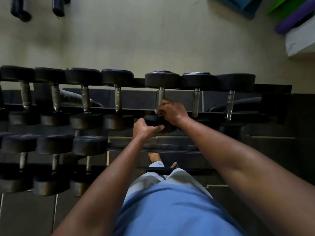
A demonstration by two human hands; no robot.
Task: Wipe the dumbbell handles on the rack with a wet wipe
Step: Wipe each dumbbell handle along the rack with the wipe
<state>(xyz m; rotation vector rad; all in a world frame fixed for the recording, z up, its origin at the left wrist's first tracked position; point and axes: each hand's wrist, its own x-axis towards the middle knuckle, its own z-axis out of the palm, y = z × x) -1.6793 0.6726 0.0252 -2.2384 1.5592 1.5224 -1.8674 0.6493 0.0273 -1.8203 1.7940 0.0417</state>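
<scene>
At the upper left of the frame, two dark padded bar ends (20, 11) are seen against the pale wall. Below them, a black dumbbell rack (272, 88) runs across the middle of the frame, with seven dumbbells lined along its upper tier. The four on the left show worn steel handles, the leftmost handle (25, 96) dull and mottled. At the lower left, three more dumbbells (54, 165) are seated on the lower tier.

Just right of centre, the fifth dumbbell (162, 80) is being handled. Its near head (167, 126) is gripped by the left hand (144, 128), thumb laid along the rubber edge and fingers curled beneath. The right hand (172, 113) is closed round the lower part of that dumbbell's handle (161, 96), and a small white patch of wet wipe (156, 111) is pinched under its fingers against the steel.

Further right, two more dumbbells stand untouched, the last handle (230, 104) bright and ribbed. At the upper right, teal, green and purple mats (289, 21) are stacked beside a white ledge (300, 40). At lower centre, a blue shirt (170, 210), pale trousers and bare feet (154, 156) are visible.
</scene>
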